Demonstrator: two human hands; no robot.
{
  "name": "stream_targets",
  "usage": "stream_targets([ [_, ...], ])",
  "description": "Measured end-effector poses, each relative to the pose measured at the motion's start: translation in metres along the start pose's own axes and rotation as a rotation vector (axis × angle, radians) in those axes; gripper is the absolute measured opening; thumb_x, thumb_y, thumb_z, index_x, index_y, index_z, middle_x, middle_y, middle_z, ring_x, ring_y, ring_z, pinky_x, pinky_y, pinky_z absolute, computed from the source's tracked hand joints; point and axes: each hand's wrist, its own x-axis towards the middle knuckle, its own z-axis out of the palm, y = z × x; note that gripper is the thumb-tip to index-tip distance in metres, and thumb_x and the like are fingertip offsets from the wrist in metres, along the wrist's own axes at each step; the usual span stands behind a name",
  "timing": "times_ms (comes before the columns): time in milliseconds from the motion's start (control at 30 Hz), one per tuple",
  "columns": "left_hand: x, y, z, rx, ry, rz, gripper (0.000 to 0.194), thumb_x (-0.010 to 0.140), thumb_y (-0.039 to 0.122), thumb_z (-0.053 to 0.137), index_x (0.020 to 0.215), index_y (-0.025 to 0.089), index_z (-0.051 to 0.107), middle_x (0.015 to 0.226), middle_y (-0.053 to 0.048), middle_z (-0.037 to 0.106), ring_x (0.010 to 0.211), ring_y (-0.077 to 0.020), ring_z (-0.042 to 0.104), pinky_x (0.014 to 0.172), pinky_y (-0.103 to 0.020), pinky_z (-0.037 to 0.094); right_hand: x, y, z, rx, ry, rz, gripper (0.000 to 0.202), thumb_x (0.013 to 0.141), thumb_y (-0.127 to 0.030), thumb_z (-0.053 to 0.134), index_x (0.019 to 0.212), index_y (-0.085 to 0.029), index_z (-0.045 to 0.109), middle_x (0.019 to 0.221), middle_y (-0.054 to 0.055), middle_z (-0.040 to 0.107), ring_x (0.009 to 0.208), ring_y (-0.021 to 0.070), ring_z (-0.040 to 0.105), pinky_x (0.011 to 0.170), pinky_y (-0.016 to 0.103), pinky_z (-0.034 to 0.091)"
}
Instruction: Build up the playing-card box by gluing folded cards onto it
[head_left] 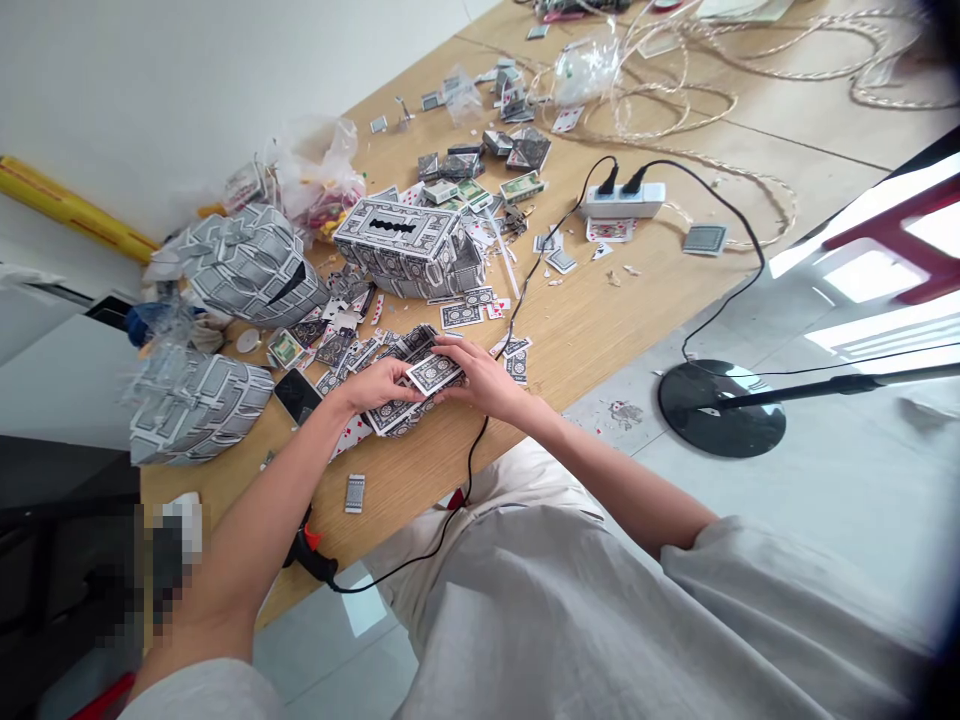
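Between my two hands is a playing card (pixel 433 374) with a dark patterned back. My left hand (pixel 384 385) pinches its left end, while my right hand (pixel 480 375) grips the right end with fingers along the far edge. Whether it is one card or a small stack I cannot tell. Right beneath lies a partly built piece made of playing cards (pixel 390 418), mostly covered by my hands. Beyond it stands a box made of cards (pixel 405 240) with a dark wavy slot on top. Loose cards (pixel 461 316) lie around.
Woven card structures (pixel 244 265) stand at the left. A glue gun (pixel 311 555) hangs at the near table edge, its black cable (pixel 471 470) running past my hands to a power strip (pixel 624 200). Card packs (pixel 461 163) and coiled rope (pixel 690 95) lie farther back. A phone (pixel 297 396) lies left.
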Motion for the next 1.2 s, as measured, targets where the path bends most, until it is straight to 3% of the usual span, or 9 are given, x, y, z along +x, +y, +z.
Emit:
stream_targets([
  [700,0.0001,-0.0061,-0.0019,0.005,0.011,0.056,0.041,0.066,0.042,0.094,0.089,0.012,0.08,0.086,-0.004,0.078,0.074,-0.0164,0.066,0.074,-0.027,0.051,-0.0024,-0.0049,-0.0023,0.009,-0.004,-0.026,0.074,0.083,-0.031,0.092,0.148,-0.023,0.057,0.16,0.019,0.054,0.15,0.0355,0.052,0.126,0.057,0.043],
  [1200,0.0022,-0.0072,-0.0008,-0.021,0.02,0.067,0.038,0.065,0.039,0.093,0.088,0.012,0.079,0.083,-0.003,0.076,0.07,-0.0152,0.062,0.07,-0.026,0.048,-0.0026,-0.0065,-0.0034,0.032,-0.011,-0.018,0.074,0.082,-0.029,0.093,0.147,-0.021,0.057,0.16,0.02,0.053,0.15,0.0361,0.051,0.126,0.057,0.042],
])
